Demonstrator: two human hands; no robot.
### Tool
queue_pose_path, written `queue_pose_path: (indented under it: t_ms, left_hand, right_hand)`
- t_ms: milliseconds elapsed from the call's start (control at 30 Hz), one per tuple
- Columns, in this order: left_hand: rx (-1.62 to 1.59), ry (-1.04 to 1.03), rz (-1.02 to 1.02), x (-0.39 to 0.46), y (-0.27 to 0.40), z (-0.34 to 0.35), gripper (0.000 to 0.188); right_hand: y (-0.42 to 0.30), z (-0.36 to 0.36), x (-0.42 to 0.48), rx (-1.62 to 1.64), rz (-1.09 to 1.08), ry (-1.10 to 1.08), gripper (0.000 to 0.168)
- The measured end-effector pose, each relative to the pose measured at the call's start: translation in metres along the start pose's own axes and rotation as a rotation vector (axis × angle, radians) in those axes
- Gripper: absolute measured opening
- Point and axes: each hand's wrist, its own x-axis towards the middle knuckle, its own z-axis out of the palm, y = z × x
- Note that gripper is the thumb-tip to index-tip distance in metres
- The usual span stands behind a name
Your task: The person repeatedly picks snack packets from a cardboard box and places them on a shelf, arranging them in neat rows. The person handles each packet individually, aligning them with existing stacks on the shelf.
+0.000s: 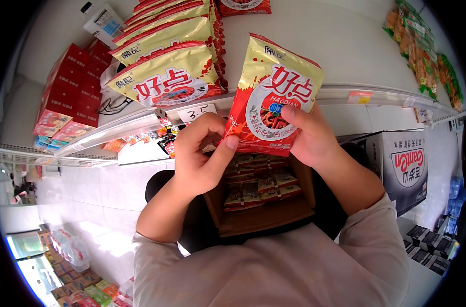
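A red and cream snack packet (pixel 277 96) is held up before me, its printed front towards me. My left hand (pixel 202 153) pinches its lower left corner between thumb and fingers. On the lower right edge, my right hand (pixel 313 134) grips it with the thumb across the front. Matching packets (pixel 167 76) stand in a row on the white shelf (pixel 313 46), up and to the left of the held one. Below my hands, an open cardboard box (pixel 263 220) sits between my legs with several more such packets (pixel 244 195) inside, partly hidden by my hands.
Red boxes (pixel 70 88) and a white bottle (pixel 104 25) stand on the shelf's left. Bagged brown snacks (pixel 413 46) lie at its right end. The shelf lip carries a handwritten price card (pixel 196 113). A Ganten water carton (pixel 397 169) stands by my right arm.
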Motion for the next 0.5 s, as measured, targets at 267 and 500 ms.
queue_pose_path:
  t_ms: [267, 500]
  left_hand:
    - [0.084, 0.132, 0.119, 0.001, -0.004, -0.006, 0.004]
    - [0.916, 0.479, 0.727, 0.015, -0.009, -0.020, 0.033]
  right_hand:
    - [-0.001, -0.005, -0.005, -0.148, -0.130, 0.010, 0.052]
    - [-0.028, -0.024, -0.011, -0.246, -0.416, 0.134, 0.057]
